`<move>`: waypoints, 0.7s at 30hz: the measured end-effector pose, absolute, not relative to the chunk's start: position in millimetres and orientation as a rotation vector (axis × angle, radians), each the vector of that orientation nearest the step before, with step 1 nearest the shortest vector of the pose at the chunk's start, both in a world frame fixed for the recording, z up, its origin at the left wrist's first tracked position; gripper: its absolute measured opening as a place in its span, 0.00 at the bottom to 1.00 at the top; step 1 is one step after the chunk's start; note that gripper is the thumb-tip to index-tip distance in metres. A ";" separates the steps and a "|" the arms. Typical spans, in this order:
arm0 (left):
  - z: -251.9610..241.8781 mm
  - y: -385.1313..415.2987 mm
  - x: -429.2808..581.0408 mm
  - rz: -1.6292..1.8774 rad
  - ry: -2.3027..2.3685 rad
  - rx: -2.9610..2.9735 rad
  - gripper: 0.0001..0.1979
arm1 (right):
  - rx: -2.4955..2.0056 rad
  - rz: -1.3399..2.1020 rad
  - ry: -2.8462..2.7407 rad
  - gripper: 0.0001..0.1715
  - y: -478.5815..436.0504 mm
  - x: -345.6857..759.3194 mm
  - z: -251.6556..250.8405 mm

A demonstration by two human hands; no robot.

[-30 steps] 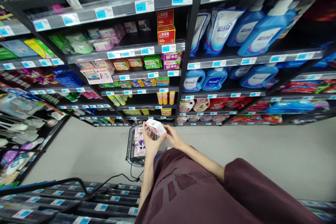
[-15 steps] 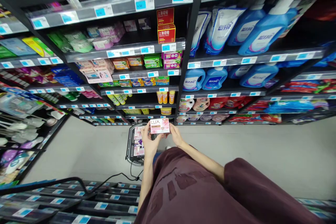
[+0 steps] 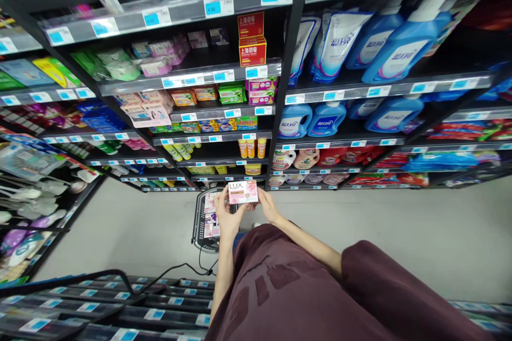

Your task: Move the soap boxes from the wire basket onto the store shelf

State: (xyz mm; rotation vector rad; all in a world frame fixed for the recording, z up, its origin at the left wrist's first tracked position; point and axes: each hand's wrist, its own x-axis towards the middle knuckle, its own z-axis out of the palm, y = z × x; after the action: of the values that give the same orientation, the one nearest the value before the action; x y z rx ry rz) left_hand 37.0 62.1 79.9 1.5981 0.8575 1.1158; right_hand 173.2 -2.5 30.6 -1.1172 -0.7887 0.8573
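Both my hands hold a small pink soap box (image 3: pixel 242 192) marked LUX, face up toward me, low in the middle of the view. My left hand (image 3: pixel 226 217) grips its left end with the fingers curled round it. My right hand (image 3: pixel 269 206) grips the right end. Just below and behind the box sits a dark shopping basket (image 3: pixel 197 224) on the floor, with several pink and white boxes inside.
Black store shelves with blue price tags face me: soap boxes (image 3: pixel 253 45) in the middle bay, blue detergent bottles (image 3: pixel 404 48) and pouches on the right. More racks stand at the left (image 3: pixel 36 192) and close below me (image 3: pixel 120 309). Pale floor lies between.
The soap box was tilted on edge a second ago; it has been turned flat so its printed face points at me. Since half a second ago almost nothing has moved.
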 end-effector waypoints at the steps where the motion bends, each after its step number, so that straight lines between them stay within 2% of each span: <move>1: 79.9 62.1 37.0 1.115 0.859 1.597 0.40 | -1.105 0.859 -0.787 0.33 -2.6 173.2 30.5; 14: 76.1 63.8 37.0 1.133 0.850 1.612 0.38 | -1.031 0.931 -0.746 0.32 -5.9 173.1 38.3; 21: 69.2 65.7 37.6 1.171 0.779 1.541 0.32 | -1.031 0.949 -0.620 0.30 -4.0 174.0 41.4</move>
State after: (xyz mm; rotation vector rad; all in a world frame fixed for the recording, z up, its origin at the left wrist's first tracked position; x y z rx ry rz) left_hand 37.6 65.7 69.2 1.5408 0.7790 1.1710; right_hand 174.0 -4.0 41.4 -1.0314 -0.6203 0.9493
